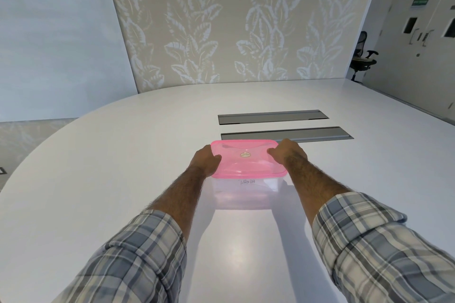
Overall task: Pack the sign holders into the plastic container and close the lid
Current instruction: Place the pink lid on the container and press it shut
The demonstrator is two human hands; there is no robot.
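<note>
Both hands, left (206, 159) & right (288, 152), had a grip on the pink lid (248, 160) sides over the tub (243, 194); best to press each corner evenly till seated.

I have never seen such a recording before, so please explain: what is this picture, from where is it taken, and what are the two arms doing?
There is no machine here. A person wears a camera on the head, so you look forward and down along their own arms in plaid sleeves. On the white table stands a clear plastic container with a pink lid on top. The left hand grips the lid's left edge, the right hand its right edge. The sign holders cannot be made out clearly inside. Behind are two grey hatches set in the table.
</note>
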